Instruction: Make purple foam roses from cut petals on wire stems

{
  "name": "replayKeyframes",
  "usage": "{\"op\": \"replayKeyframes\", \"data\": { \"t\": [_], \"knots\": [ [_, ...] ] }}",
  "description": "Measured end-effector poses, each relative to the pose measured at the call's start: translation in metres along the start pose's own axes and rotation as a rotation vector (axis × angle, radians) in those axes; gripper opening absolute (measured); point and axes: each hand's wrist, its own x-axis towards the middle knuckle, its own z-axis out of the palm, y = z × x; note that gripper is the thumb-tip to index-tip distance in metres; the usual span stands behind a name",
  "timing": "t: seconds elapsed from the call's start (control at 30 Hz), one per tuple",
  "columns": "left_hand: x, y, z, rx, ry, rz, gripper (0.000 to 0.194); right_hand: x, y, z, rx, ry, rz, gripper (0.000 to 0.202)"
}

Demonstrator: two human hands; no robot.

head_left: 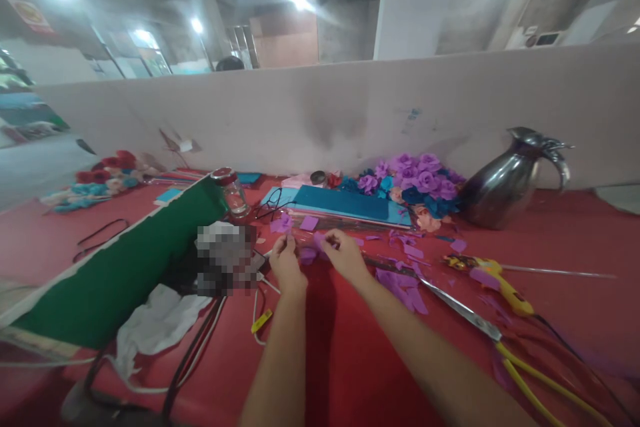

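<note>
My right hand (344, 257) pinches a purple paper petal (319, 241) between thumb and fingers, over the red table. Just to its left, my left hand (287, 261) is closed in a pinch; what its fingertips hold, if anything, is too small to make out. Another purple paper piece (307, 255) shows between the two hands. Behind the left hand is a purple paper flower (283, 223), with a flat purple paper square (309, 223) beside it. Loose purple petals (406, 290) lie to the right of my right hand, near the blades of yellow-handled scissors (465, 310).
A yellow glue gun (510, 290) and a metal jug (503, 180) are on the right. Finished-looking paper roses (417, 173) pile at the back beside blue paper sheets (345, 205). On the left stand a green panel (125, 267) and a glass jar (235, 197), with cables nearby.
</note>
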Motion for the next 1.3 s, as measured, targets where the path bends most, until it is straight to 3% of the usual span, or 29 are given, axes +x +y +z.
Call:
{"op": "replayKeyframes", "data": {
  "t": [0.13, 0.27, 0.43, 0.63, 0.8, 0.93, 1.03, 1.2, 1.3],
  "knots": [
    [-0.017, -0.006, 0.010, -0.105, -0.318, -0.244, 0.026, -0.017, -0.003, -0.028, 0.192, 0.055, 0.037, 0.018],
    [-0.039, -0.019, 0.018, -0.140, -0.527, -0.340, 0.023, -0.043, -0.006, -0.062, 0.619, 0.135, 0.158, 0.023],
    [-0.061, -0.031, 0.021, -0.075, -0.627, -0.356, 0.025, -0.070, -0.013, -0.090, 0.816, 0.245, 0.270, 0.030],
    [-0.075, -0.037, 0.019, 0.141, -0.780, -0.217, 0.018, -0.081, -0.012, -0.098, 0.835, 0.327, 0.227, 0.028],
    [-0.079, -0.038, 0.021, 0.161, -0.723, -0.205, 0.016, -0.084, -0.009, -0.094, 0.848, 0.372, 0.228, 0.024],
    [-0.084, -0.032, 0.025, 0.037, -0.671, -0.366, 0.017, -0.086, -0.013, -0.090, 0.883, 0.251, 0.281, 0.026],
    [-0.087, -0.027, 0.026, 0.008, -0.697, -0.457, 0.018, -0.085, -0.014, -0.092, 0.837, 0.166, 0.281, 0.027],
    [-0.088, -0.024, 0.026, 0.077, -0.787, -0.520, 0.026, -0.082, -0.006, -0.100, 0.611, 0.004, 0.178, 0.028],
    [-0.087, -0.024, 0.028, 0.182, -0.777, -0.467, 0.022, -0.081, -0.001, -0.100, 0.303, 0.031, 0.080, 0.037]
  ]
}}
